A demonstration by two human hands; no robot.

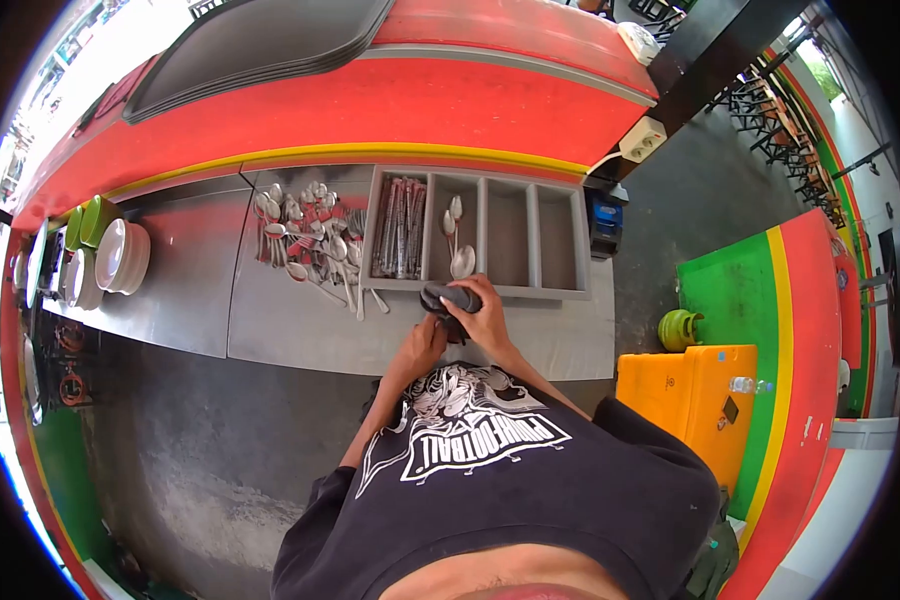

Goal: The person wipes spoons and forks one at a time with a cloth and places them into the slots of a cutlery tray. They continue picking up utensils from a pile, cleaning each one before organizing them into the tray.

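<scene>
My right hand (482, 318) is closed round a dark grey cloth (455, 296) at the front edge of the cutlery tray (510, 292). A spoon's bowl (463, 262) shows just beyond its fingertips, overlapping the tray; the handle is hidden. My left hand (425, 350) is closed on the lower part of the cloth, close to my body. In the grey tray, the leftmost compartment holds wrapped cutlery (403, 228), and the second one holds a couple of spoons (450, 220). Left of the tray lies a loose heap of spoons and forks (320, 240).
White bowls (122, 257) and green containers (95, 220) stand at the counter's left end. Dark trays (260, 55) rest on the red ledge above. A blue-and-black box (606, 222) sits right of the cutlery tray. An orange box (670, 395) stands on the right.
</scene>
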